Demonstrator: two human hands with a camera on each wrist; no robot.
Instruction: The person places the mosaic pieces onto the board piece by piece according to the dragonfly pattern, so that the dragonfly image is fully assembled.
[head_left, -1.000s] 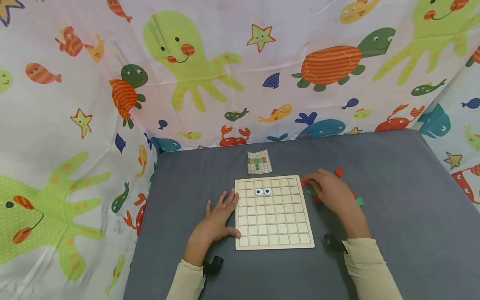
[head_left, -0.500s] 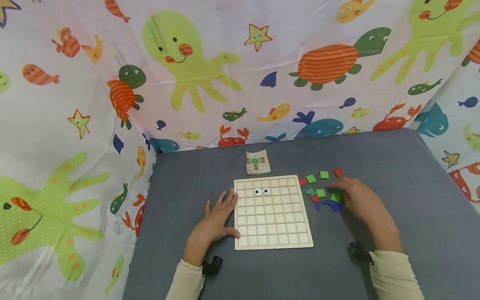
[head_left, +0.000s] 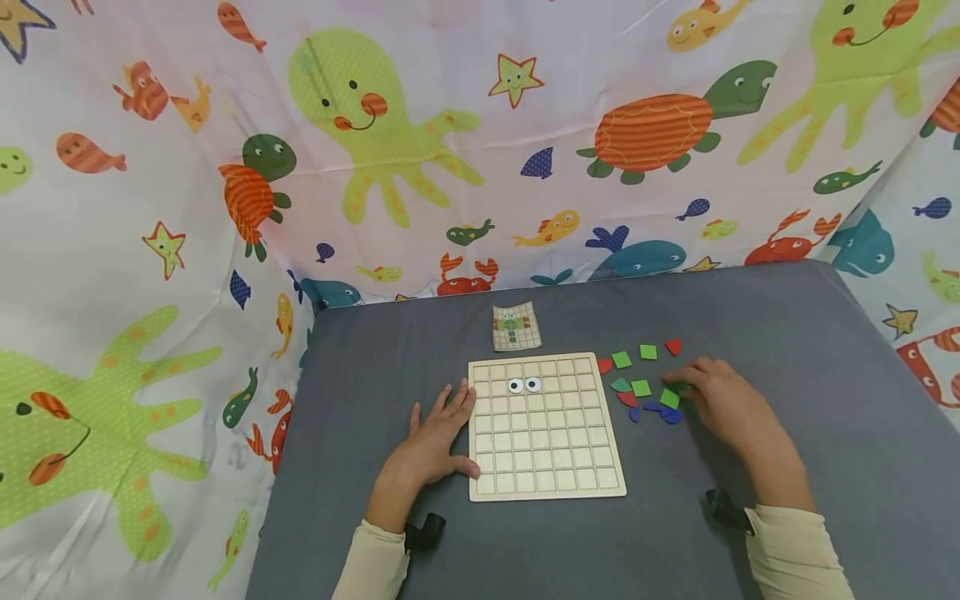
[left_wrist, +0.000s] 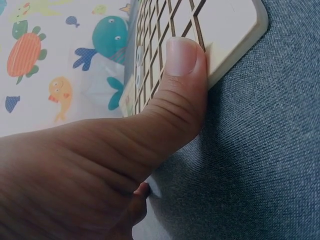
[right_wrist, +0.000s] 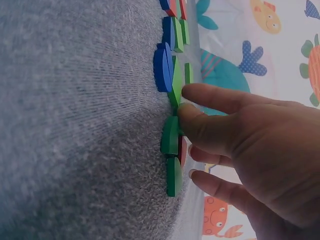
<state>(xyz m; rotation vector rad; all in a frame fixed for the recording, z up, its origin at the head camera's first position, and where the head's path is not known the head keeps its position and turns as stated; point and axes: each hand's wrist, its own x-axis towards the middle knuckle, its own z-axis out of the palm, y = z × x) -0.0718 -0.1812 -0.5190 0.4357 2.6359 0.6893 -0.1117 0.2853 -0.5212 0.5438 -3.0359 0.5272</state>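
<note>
A pale wooden grid board (head_left: 551, 442) lies on the grey cloth, with two round eye pieces (head_left: 524, 385) set in its upper part. My left hand (head_left: 427, 450) rests at the board's left edge with its fingers spread. In the left wrist view the thumb (left_wrist: 182, 75) presses on the board's rim near a corner. To the right of the board, my right hand (head_left: 723, 408) reaches over loose coloured pieces. Its index finger and thumb are at a green square (right_wrist: 175, 82) and a dark green piece (right_wrist: 171, 136). No piece is seen lifted between them.
Several light green squares (head_left: 641, 388), red pieces (head_left: 673, 347) and blue pieces (head_left: 672, 416) lie between the board and my right hand. A small picture card (head_left: 516, 327) with a gridded figure lies behind the board. A patterned curtain (head_left: 420, 250) encloses the back and sides.
My right hand has moved right, off the pieces beside the board, uncovering green, red and blue ones. It has stayed near the green square over the last half second. The left hand has stayed put.
</note>
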